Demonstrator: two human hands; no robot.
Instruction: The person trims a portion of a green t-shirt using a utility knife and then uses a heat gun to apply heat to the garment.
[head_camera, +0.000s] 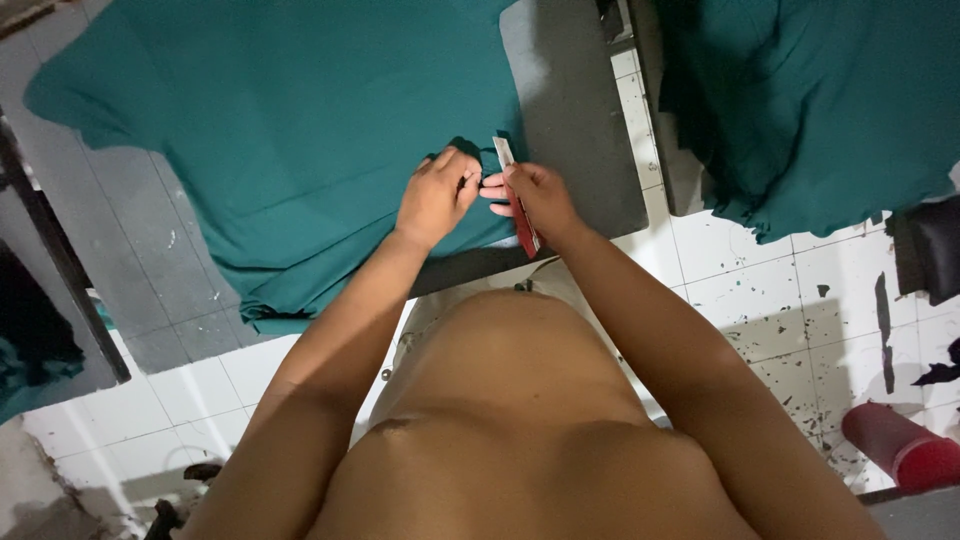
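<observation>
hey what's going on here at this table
A person stands at a grey table with a teal cloth spread over it. The left hand pinches the cloth's edge, while the right hand holds a small red and white tool right beside it. The two hands nearly touch at that spot. More teal cloth is heaped on a second surface to the right, and a red cylinder lies on the tiled floor.

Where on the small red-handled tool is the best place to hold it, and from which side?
By the red handle, from the person's right, as the right hand does. The pale blade end juts toward the green cloth, beside the left hand.
</observation>
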